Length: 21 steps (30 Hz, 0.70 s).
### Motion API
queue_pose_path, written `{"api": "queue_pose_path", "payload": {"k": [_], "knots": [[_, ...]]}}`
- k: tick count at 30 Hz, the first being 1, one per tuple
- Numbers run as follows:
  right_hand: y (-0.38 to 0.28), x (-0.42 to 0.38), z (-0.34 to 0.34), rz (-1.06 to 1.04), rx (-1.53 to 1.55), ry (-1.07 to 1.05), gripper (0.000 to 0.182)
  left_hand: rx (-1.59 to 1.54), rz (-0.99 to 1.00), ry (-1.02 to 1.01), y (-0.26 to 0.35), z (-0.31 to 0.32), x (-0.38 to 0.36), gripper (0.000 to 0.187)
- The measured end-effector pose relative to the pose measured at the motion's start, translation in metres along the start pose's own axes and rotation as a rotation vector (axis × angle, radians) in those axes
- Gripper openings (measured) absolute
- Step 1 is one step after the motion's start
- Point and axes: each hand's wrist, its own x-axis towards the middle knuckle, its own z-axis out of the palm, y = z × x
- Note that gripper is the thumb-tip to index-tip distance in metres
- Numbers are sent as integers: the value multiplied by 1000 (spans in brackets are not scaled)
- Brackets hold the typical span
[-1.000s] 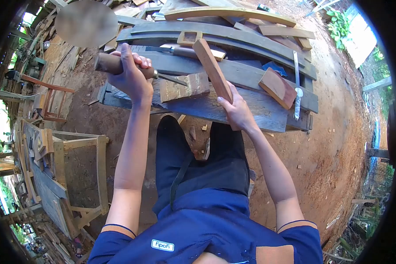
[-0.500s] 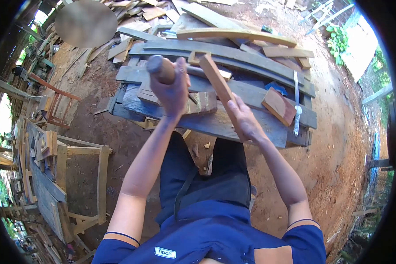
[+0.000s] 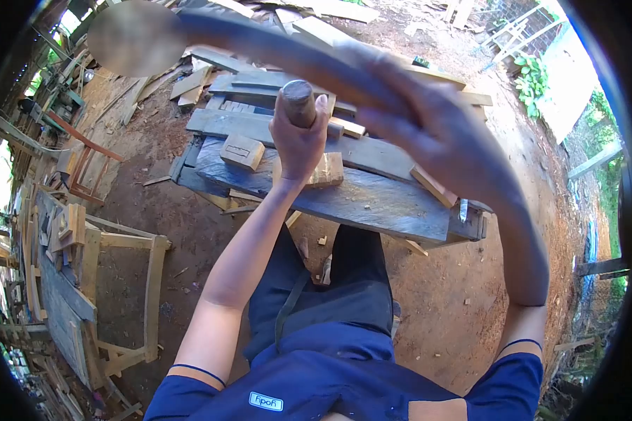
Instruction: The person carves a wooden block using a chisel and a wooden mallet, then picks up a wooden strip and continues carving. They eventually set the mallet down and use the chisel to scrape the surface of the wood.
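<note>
Block (image 3: 326, 170): squared wood, near the bench (image 3: 400, 200) front edge
Left hand (image 3: 299, 146): fingers wrapped round a round-ended handle (image 3: 299, 105)
Right hand (image 3: 435, 133): blurred, fingers holding a long brown bar (image 3: 281, 49)
Shirt label (image 3: 266, 401): "yody", upside down

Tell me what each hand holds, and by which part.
Left hand: wooden handle, gripped just below its top. Right hand: blurred wooden bar, by one end.

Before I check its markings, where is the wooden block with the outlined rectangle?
In the head view, the marked block lies on the left part of the workbench, left of the left hand gripping the handle.
</note>
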Motion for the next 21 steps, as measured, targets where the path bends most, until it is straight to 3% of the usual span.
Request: {"api": "queue_pose_path", "payload": {"k": [1,3,4,5,7,8,9,10,11,13,15,16,17,19,20,21], "knots": [[1,0,9,-168,264,215,53,-5,-78,-41,0,-2,-3,25],[-17,-3,3,-176,371,294,52,-39,-75,-36,4,1,-5,25],[-9,-3,14,-119,329,240,52,-12,16,-21,7,1,-5,24],[-13,-3,3,68,-48,-46,53,10,113,-7,10,3,-3,23],[1,-3,2,125,-196,-205,52,9,164,2,6,3,-4,23],[4,-5,-1,131,-207,-198,52,8,206,36,1,6,-2,23],[4,-7,-1,51,39,-41,52,3,197,37,0,7,0,23],[5,-12,3,-15,300,113,52,-3,55,-11,-2,3,-3,23],[6,-15,9,4,318,104,52,-3,-85,-56,-3,-1,-7,24],[6,-16,13,42,52,61,54,-34,-103,-56,0,-2,-7,24],[25,-21,32,8,-68,-8,50,68,127,-106,-11,-2,-4,22],[34,-22,34,-19,64,-13,55,67,220,-66,-12,0,1,18],[39,-25,38,-19,59,-14,55,62,220,-63,-13,-1,3,18],[49,-35,55,148,344,98,58,-273,-201,24,2,-9,4,15],[57,-40,66,151,354,90,58,-298,-221,80,2,-13,7,20],[69,-45,79,321,483,24,59,-386,-260,125,1,-20,8,21]]}}
